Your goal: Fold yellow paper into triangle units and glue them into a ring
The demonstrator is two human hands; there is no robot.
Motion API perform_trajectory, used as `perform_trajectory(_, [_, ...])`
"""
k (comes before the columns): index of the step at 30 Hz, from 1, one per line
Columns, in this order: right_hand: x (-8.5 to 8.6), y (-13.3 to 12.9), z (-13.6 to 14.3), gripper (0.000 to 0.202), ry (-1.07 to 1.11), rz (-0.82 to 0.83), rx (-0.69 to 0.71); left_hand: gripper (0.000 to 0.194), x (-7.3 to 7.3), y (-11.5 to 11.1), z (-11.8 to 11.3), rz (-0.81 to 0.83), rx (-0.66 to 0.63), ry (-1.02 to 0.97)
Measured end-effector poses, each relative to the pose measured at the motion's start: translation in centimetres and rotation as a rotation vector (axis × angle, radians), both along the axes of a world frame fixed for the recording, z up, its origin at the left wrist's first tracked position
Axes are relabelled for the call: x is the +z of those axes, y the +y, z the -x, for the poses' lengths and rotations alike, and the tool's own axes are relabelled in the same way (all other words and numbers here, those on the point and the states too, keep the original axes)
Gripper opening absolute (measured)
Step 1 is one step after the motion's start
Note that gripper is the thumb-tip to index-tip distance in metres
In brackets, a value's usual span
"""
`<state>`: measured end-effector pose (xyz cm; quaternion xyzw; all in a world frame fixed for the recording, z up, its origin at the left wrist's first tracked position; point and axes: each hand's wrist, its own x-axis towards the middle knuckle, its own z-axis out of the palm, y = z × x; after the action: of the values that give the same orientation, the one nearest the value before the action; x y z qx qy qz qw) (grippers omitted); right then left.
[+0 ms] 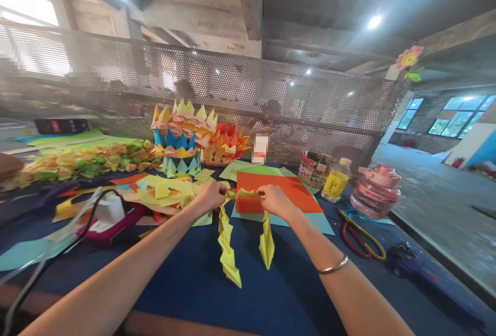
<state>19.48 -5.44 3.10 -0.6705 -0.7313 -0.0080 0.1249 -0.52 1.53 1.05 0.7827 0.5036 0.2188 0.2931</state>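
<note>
A chain of folded yellow paper [225,240] is held up between my two hands over the dark blue tabletop. My left hand [209,195] pinches it on the left, and one end hangs down below in pointed folds. On the other side my right hand [274,200] pinches the same chain, with a shorter end dangling beneath it. The stretch between the hands runs roughly level. Behind it lies an orange sheet of paper [287,191] on top of a light blue sheet [321,224]. Loose yellow paper pieces [166,189] lie left of my left hand.
Finished folded-paper crowns [182,139] stand at the back beside a heap of small folded pieces [93,163]. A magenta power strip [112,222] with cables is at left. Rightward are a yellow-labelled bottle [336,181], a pink jug [375,191], scissors [362,238] and a dark blue tool [418,269].
</note>
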Motion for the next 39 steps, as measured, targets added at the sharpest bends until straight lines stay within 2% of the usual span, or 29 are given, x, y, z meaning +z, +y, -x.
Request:
perform_trajectory(7, [0.5,-0.3,0.0,0.024,-0.006,0.026,-0.010,0.029,-0.1,0.0,-0.1,-0.092,0.030,0.064])
perform_trajectory(11, [0.6,-0.6,0.2,0.020,-0.023,0.045,-0.024,0.025,0.1,-0.1,0.1,-0.168,0.002,0.079])
perform_trajectory(13, [0.6,-0.6,0.3,0.022,-0.030,0.050,-0.033,0.032,0.7,-0.5,0.2,-0.224,-0.019,0.071])
perform_trajectory(16, [0.7,-0.6,0.3,0.022,-0.037,0.060,-0.040,0.042,2.3,-1.5,0.6,-0.322,-0.092,0.034])
perform_trajectory(18, [0.7,-0.6,0.3,0.021,-0.040,0.067,-0.040,0.046,3.7,-2.6,1.1,-0.346,-0.211,0.008])
perform_trajectory(19, [0.8,-0.6,0.3,0.020,-0.041,0.072,-0.038,0.045,4.4,-3.2,1.5,-0.332,-0.327,0.002])
perform_trajectory(21, [0.9,-0.6,0.3,0.018,-0.041,0.084,-0.033,0.051,5.5,-4.5,2.3,-0.272,-0.770,0.052])
perform_trajectory(22, [1.0,-0.7,0.3,0.018,-0.041,0.090,-0.033,0.055,5.9,-5.1,2.7,-0.253,-0.918,0.097])
perform_trajectory(23, [1.0,-0.7,0.3,0.018,-0.040,0.096,-0.035,0.058,6.0,-5.7,3.0,-0.247,-0.985,0.142])
perform_trajectory(25, [1.1,-0.8,0.4,0.018,-0.038,0.101,-0.042,0.057,5.8,-6.7,3.4,-0.276,-0.962,0.228])
perform_trajectory(27, [1.2,-0.9,0.3,0.016,-0.038,0.099,-0.049,0.049,5.1,-7.3,3.5,-0.334,-0.926,0.273])
perform_trajectory(32, [1.1,-0.6,-0.4,0.016,-0.030,0.079,-0.063,0.023,3.3,-7.7,2.6,-0.428,-0.893,0.175])
perform_trajectory(35, [0.9,-0.4,-1.3,0.016,-0.023,0.062,-0.085,0.019,2.9,-7.5,1.6,-0.472,-0.873,0.116])
perform_trajectory(39, [0.7,-0.4,-2.5,0.020,-0.016,0.040,-0.138,0.016,3.0,-7.1,0.1,-0.555,-0.751,0.165])
